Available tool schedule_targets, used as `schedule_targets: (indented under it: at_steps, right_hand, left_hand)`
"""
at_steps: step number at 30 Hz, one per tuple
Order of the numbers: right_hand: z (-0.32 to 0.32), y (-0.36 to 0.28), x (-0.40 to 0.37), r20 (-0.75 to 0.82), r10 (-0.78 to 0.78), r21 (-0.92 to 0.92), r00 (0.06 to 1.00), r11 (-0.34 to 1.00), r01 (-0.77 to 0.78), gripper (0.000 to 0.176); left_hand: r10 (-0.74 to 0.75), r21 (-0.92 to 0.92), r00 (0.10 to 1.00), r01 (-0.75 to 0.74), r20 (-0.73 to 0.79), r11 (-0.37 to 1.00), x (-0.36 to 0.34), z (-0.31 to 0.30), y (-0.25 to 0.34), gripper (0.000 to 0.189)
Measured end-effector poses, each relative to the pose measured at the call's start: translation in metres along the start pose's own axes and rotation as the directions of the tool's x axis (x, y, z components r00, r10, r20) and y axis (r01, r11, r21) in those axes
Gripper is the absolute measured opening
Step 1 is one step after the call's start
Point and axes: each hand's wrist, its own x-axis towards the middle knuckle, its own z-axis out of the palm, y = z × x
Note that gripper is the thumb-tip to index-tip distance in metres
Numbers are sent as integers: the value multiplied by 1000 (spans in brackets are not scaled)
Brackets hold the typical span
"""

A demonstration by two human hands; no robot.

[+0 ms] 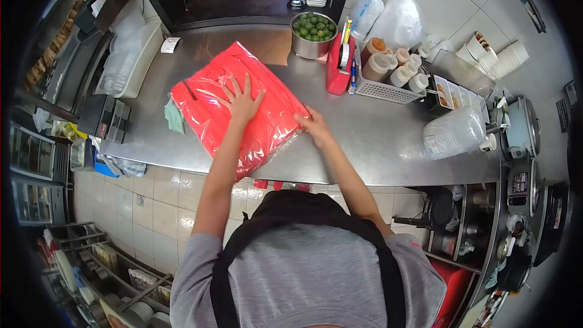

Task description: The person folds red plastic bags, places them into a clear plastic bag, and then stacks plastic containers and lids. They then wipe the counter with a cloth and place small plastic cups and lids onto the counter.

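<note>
A flat red pack (228, 127) in shiny clear plastic wrap lies slantwise on the steel counter, its lower corner reaching over the front edge. What is inside the wrap looks like folded red plastic bags, though I cannot be sure. My left hand (243, 104) rests palm down on top of it with fingers spread. At the pack's right edge, my right hand (314, 127) pinches the side, its fingertips partly hidden. A pale green cloth (174, 116) pokes out beside the pack's left edge.
Behind the pack stand a metal pot of green limes (313, 27) and a red tape dispenser (340, 64). A basket of sauce bottles (388, 89) and wrapped plastic containers (455, 132) sit to the right. On the left is a white basket (146, 54) with clear lids.
</note>
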Motion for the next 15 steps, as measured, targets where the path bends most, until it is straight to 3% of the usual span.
schedule_targets:
  at_steps: [1,2,6,7,9,10,12,13,14,15]
  right_hand:
    - [-4,-15,11,170,183,200,968,956,-215,47]
    - [-10,-4,27,135,153,190,979,966,-177,32]
    - [-3,-16,24,13,-42,172,999,984,39,8]
    - [2,-19,21,-66,-203,25,977,978,205,8]
    - [13,-22,9,-133,-523,-293,842,832,471,7]
    - [20,-34,-3,-134,-531,-301,837,827,476,7]
    - [17,-37,-1,-72,-217,62,973,973,222,7]
    - [12,-39,3,5,-60,229,998,972,57,8]
    - [2,-44,10,108,117,281,987,949,-143,11]
    - [-4,-42,14,102,77,224,992,970,-98,11]
  left_hand:
    - [-2,7,997,3,-72,1000,1,11,-2,80]
    - [-1,15,989,3,-146,1000,6,18,-5,82]
    - [11,20,985,-8,-173,1000,11,25,-12,79]
    - [6,7,986,-5,-165,1000,11,23,-12,79]
    - [3,-20,989,-6,-150,1000,10,21,-11,79]
    - [8,-28,989,-12,-146,1000,11,20,-13,79]
    - [24,-33,984,-30,-175,999,9,21,-18,78]
    - [35,-33,977,-43,-211,999,10,24,-17,77]
    - [49,-32,968,-58,-245,998,10,27,-16,77]
    - [66,6,973,-66,-221,998,7,24,-14,76]
